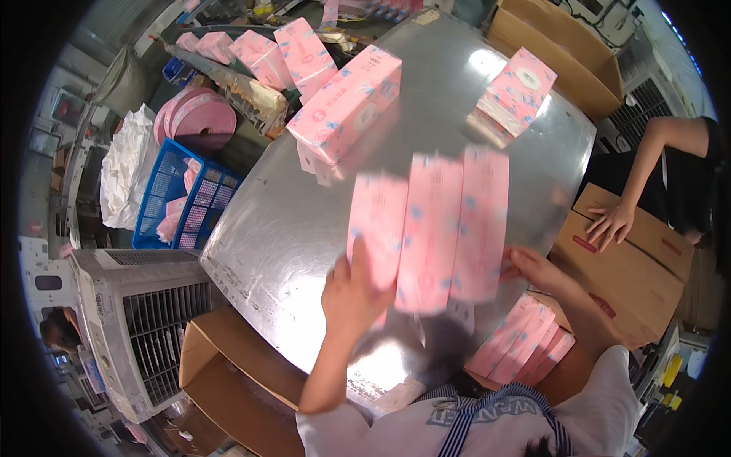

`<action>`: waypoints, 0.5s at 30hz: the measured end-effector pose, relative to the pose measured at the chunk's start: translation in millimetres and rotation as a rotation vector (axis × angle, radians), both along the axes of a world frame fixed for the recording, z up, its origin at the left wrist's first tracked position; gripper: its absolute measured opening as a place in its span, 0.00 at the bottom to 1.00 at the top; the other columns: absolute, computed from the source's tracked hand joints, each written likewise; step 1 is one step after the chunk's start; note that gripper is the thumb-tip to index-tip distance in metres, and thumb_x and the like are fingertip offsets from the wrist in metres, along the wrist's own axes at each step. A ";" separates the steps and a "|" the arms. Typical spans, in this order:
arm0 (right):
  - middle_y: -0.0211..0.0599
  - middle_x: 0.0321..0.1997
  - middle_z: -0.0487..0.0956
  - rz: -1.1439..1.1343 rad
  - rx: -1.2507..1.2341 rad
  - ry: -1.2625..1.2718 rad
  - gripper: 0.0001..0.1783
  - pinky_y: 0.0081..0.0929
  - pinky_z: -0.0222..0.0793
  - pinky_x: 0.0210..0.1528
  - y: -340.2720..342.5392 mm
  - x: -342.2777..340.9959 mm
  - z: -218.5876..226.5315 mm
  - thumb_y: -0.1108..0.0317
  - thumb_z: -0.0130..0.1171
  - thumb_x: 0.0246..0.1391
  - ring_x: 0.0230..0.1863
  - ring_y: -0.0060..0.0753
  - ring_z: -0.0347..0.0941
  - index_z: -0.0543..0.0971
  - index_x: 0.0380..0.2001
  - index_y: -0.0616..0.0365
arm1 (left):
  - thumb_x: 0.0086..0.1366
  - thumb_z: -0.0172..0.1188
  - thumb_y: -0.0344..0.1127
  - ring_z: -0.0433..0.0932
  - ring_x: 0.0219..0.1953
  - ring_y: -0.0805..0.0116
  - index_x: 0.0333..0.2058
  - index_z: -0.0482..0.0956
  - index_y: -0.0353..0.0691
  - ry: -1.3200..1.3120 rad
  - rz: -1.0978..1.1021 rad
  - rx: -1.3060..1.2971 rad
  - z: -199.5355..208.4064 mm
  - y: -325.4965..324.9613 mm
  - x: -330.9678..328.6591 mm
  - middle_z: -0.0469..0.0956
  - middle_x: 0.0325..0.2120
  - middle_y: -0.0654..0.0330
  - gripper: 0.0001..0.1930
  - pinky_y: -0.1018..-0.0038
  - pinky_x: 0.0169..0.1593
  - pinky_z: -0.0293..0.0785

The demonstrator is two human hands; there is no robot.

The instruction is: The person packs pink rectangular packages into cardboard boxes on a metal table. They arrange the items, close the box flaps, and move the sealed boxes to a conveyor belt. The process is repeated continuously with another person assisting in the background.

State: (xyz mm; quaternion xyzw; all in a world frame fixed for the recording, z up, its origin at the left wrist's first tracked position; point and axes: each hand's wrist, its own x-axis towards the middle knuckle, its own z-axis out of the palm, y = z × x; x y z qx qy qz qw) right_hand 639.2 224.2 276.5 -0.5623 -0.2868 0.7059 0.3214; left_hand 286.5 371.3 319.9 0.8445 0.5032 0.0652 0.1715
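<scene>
From where I stand, three pink oblong film-wrapped packs with blue flecks, side by side in a row, are between the person's two hands, long sides running away from the body. Packs slightly blurred. Left hand: fingers partly spread, against the near left part of the leftmost pack, one lying up along its face. Right hand: fingers loosely bent, part-open, tips at the outer side of the rightmost pack; can't tell how firmly they press. Middle pack is squeezed in the row, no fingers visible on it. Below the row, shiny grey metal desk; can't tell whether the packs' near ends touch it.

Beyond the left fingers, a large pink blue-flecked block-shaped pack sits on the desk. Beyond the right fingers, a pink pack with a white oval label, also on the desk. Just nearer the body than the right hand, an open brown cardboard box holds more pink packs. Right of the right fingers, a co-worker's hand lies spread, palm down, on a closed brown cardboard box. Well left of the left fingers, a blue plastic basket.
</scene>
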 end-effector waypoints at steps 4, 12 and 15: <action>0.39 0.57 0.71 -0.255 -0.073 0.084 0.34 0.34 0.68 0.55 -22.7 -18.8 -15.2 0.44 0.44 0.63 0.55 0.30 0.69 0.63 0.61 0.59 | 0.60 0.60 0.54 0.77 0.46 0.62 0.65 0.50 0.33 -0.584 0.354 -0.785 -11.3 -33.3 -45.9 0.75 0.48 0.48 0.45 0.73 0.40 0.76; 0.41 0.56 0.72 -0.325 0.193 -0.291 0.27 0.31 0.63 0.57 -11.8 -41.0 -18.5 0.55 0.44 0.64 0.55 0.31 0.67 0.67 0.58 0.64 | 0.67 0.42 0.64 0.65 0.31 0.79 0.52 0.72 0.33 -0.839 0.290 -0.794 -60.8 -16.8 -49.6 0.75 0.36 0.65 0.36 0.80 0.34 0.63; 0.44 0.57 0.71 -0.343 0.354 -0.383 0.26 0.32 0.61 0.60 -57.0 -43.0 6.7 0.57 0.43 0.64 0.58 0.34 0.66 0.67 0.58 0.65 | 0.67 0.45 0.60 0.69 0.40 0.72 0.56 0.67 0.34 -1.039 0.238 -0.768 -36.7 -47.2 -62.4 0.73 0.43 0.61 0.33 0.74 0.44 0.67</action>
